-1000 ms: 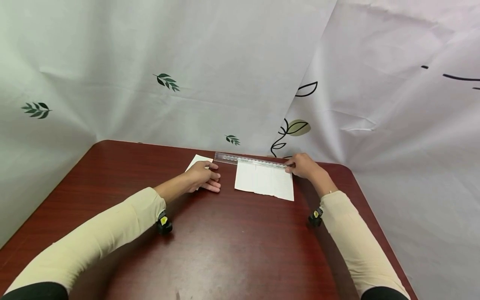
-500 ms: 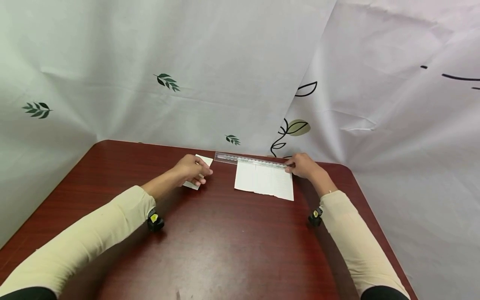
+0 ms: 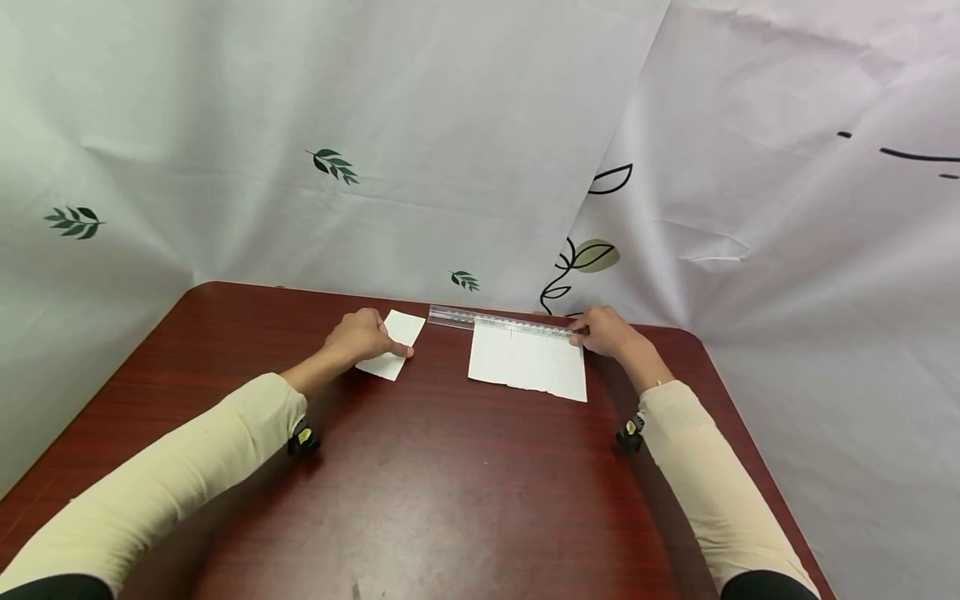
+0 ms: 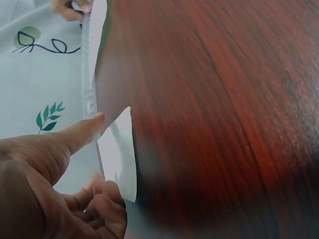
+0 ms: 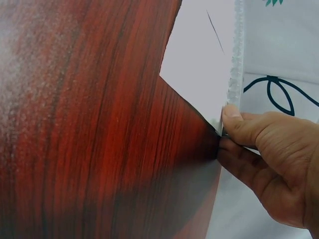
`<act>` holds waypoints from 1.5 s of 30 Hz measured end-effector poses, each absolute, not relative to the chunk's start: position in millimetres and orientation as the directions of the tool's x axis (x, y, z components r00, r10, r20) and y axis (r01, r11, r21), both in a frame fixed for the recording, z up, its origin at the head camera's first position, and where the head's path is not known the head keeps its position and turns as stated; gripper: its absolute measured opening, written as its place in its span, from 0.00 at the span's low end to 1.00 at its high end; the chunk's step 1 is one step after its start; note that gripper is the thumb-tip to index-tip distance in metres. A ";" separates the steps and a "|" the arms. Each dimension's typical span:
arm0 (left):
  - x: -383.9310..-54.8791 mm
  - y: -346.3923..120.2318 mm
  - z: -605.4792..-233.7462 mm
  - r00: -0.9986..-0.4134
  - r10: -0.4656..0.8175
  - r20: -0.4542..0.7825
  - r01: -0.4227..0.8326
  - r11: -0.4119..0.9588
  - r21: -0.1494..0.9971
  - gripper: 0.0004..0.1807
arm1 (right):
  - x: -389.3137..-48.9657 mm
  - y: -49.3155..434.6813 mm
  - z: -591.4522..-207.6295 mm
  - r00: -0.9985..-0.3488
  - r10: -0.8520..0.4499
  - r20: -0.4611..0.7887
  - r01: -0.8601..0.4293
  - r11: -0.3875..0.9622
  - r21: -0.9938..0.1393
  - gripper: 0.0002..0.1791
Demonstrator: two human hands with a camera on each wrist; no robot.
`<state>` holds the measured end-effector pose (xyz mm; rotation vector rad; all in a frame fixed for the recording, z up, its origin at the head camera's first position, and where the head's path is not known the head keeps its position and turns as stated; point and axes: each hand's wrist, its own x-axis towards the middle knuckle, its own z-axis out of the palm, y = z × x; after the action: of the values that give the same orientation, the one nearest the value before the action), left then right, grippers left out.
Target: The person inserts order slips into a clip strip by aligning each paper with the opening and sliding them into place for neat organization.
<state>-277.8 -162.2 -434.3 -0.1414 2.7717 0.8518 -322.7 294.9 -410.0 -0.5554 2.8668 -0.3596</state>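
A clear plastic ruler [image 3: 450,317] lies along the top edge of a larger white sheet of paper [image 3: 525,362] near the table's far side. My right hand [image 3: 606,332] pinches the ruler's right end between thumb and fingers, right at the sheet's corner. That sheet has a ragged front edge and a short dark line [image 5: 215,31] near the ruler. To the left lies a smaller white paper piece [image 3: 390,364], set at a slant. My left hand [image 3: 362,339] hovers over its left part, thumb stretched out and fingers loosely bent, as the left wrist view [image 4: 65,179] shows the hand.
The dark red wooden table [image 3: 480,483] reaches back to a pale hanging cloth [image 3: 420,150] with leaf prints. The ruler and both papers lie near the table's back edge. Each forearm carries a small black wrist camera [image 3: 303,437] that hangs close over the table.
My left hand has drawn back to the left, uncovering more of the smaller paper piece, which stays in place. The right hand, ruler and larger sheet have not visibly moved.
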 end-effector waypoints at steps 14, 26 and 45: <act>-256.9 -149.9 -410.8 -0.963 -0.100 -0.249 -0.209 0.862 0.462 0.52 | -323.8 293.0 -409.4 -0.910 -0.381 -0.163 -0.329 0.904 -0.274 0.17; -306.9 -187.1 -464.3 -0.966 -0.102 -0.238 -0.215 0.826 0.521 0.62 | -323.6 292.4 -408.2 -0.910 -0.387 -0.146 -0.341 0.902 -0.265 0.16; -295.2 -187.5 -467.9 -0.996 0.008 -0.086 -0.051 0.750 0.659 0.35 | -320.0 293.1 -409.0 -0.913 -0.372 -0.166 -0.319 0.906 -0.279 0.16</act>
<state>-295.2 -187.5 -467.9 -0.0346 2.8604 1.0814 -320.0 293.1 -409.0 -0.5240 2.8544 -0.3648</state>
